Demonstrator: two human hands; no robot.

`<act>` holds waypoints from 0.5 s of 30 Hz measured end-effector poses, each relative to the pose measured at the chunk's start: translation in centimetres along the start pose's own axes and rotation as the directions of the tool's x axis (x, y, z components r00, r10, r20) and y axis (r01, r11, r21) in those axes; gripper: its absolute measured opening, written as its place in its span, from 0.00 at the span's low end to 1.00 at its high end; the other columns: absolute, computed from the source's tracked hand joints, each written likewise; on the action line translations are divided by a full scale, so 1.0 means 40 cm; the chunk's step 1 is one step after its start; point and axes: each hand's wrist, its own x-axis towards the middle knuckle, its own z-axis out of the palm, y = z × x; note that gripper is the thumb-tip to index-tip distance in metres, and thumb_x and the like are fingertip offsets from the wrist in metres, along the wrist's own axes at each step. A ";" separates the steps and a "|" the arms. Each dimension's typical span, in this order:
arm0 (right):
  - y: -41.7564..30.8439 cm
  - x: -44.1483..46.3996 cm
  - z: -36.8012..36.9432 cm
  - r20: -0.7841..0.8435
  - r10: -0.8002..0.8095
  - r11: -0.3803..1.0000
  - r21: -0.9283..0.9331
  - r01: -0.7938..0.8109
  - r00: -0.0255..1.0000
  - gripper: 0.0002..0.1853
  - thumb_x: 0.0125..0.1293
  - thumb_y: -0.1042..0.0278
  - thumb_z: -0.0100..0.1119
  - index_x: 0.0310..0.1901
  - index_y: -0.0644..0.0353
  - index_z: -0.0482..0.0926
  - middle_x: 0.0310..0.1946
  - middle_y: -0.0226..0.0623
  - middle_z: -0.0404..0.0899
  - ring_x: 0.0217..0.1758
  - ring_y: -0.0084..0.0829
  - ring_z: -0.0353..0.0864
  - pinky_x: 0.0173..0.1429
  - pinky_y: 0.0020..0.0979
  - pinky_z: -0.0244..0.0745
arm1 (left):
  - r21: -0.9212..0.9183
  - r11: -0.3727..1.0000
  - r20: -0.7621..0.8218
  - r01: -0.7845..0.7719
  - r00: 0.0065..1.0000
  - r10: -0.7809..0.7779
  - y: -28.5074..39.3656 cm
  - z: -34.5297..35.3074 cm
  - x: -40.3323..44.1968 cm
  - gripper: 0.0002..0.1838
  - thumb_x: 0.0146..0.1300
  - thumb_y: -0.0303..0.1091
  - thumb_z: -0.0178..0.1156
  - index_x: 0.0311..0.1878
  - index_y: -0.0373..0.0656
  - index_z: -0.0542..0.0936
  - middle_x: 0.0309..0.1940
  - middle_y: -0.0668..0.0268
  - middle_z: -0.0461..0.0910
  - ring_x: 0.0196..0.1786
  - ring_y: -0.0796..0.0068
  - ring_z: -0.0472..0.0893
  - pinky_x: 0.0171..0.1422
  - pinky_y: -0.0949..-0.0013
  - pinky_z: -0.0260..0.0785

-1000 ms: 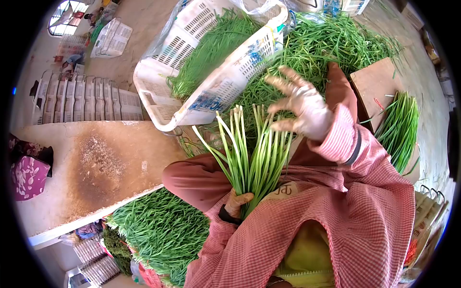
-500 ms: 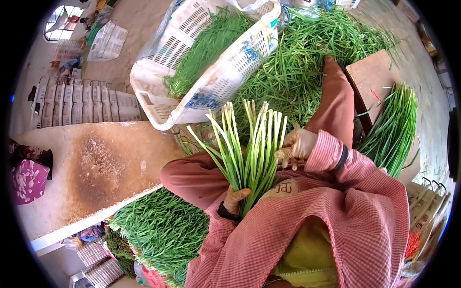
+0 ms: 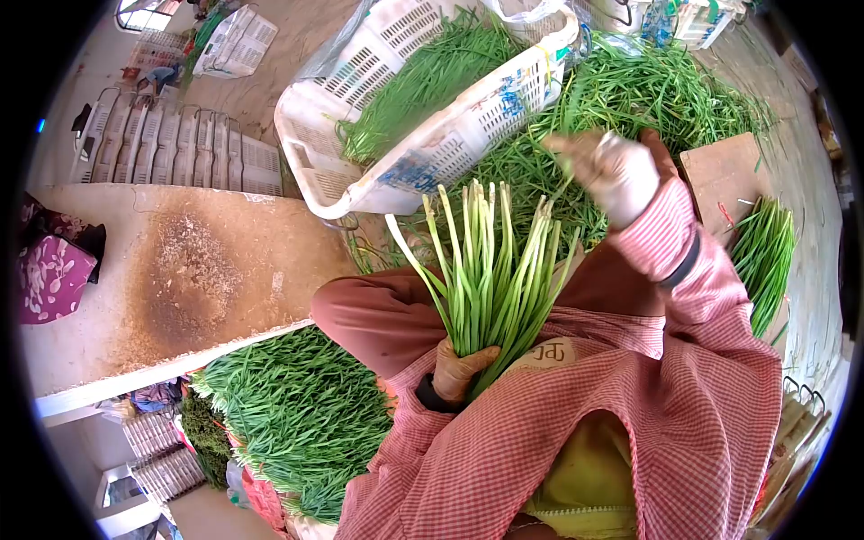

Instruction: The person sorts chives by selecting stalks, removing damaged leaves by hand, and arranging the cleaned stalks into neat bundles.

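Note:
My left hand (image 3: 461, 367), in a thin glove, is wrapped round the leafy part of a bunch of garlic chives (image 3: 490, 279). The pale stem ends fan upward and away from my lap. My right hand (image 3: 616, 171), also gloved, is raised to the right of the bunch and apart from it, over a heap of loose green leaves (image 3: 648, 90). Motion smears its fingers, so I cannot make out whether anything is in them.
A white plastic basket (image 3: 450, 148) holding chives stands tilted ahead. More chives (image 3: 297, 414) are piled at lower left below a stained board (image 3: 207, 279). Another bundle (image 3: 765, 261) lies at right by a brown wooden board (image 3: 724, 175). Stacked crates (image 3: 180, 148) stand at far left.
My right hand has moved from beside the bunch up and away, over the leaf heap. My left hand still grips the chives. The whole view has shifted slightly.

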 end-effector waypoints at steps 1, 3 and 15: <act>0.027 -0.013 0.071 0.125 -0.179 0.946 0.293 0.136 0.976 0.04 0.52 0.82 0.56 0.26 0.62 0.74 0.40 0.42 0.79 0.37 0.27 0.81 0.35 0.25 0.79 | 0.000 1.000 0.002 -0.008 1.000 0.008 0.004 0.009 0.003 0.17 0.52 0.16 0.57 0.47 0.36 0.74 0.42 0.60 0.78 0.42 0.71 0.78 0.50 0.69 0.70; -0.063 0.001 0.120 0.582 -0.087 0.963 -0.157 0.217 0.809 0.13 0.55 0.76 0.56 0.43 0.52 0.77 0.40 0.38 0.79 0.37 0.29 0.80 0.34 0.28 0.78 | 0.085 0.996 -0.055 0.022 0.998 -0.018 0.007 0.024 -0.003 0.17 0.53 0.16 0.56 0.48 0.35 0.73 0.43 0.59 0.77 0.42 0.70 0.78 0.50 0.67 0.71; 0.217 0.137 -0.073 -0.010 0.834 0.531 -0.260 -0.807 0.552 0.22 0.60 0.57 0.51 0.52 0.62 0.65 0.47 0.45 0.74 0.50 0.36 0.72 0.57 0.33 0.66 | -0.119 0.981 0.192 0.153 0.973 -0.129 0.014 -0.039 -0.009 0.24 0.52 0.27 0.62 0.54 0.37 0.68 0.48 0.62 0.74 0.48 0.73 0.74 0.54 0.70 0.66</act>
